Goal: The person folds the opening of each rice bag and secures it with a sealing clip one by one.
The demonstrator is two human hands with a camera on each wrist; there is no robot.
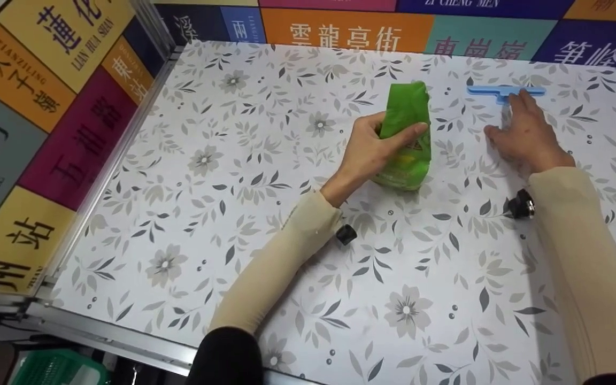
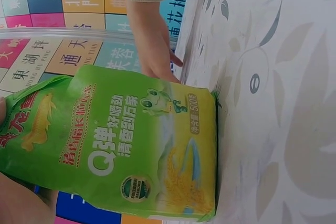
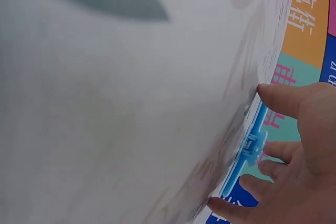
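Observation:
My left hand [image 1: 369, 152] grips a green rice bag [image 1: 407, 155] near its upper part, with the thumb across the face toward me. Upright on the table, the bag [image 2: 131, 150] shows white print, a frog picture and a yellow lower band in the left wrist view. At the far right lies a light blue bag clip [image 1: 487, 90], its small handle facing me. My right hand [image 1: 532, 131] is at that handle with fingers spread. In the right wrist view the clip [image 3: 255, 129] lies beyond the spread fingers, and contact is hard to tell.
A white tablecloth [image 1: 297, 246] with grey leaves and flowers covers the table. Colourful panels with Chinese lettering [image 1: 340, 32] stand along the back and the left side. Below the table's front left corner is a green basket [image 1: 56, 369].

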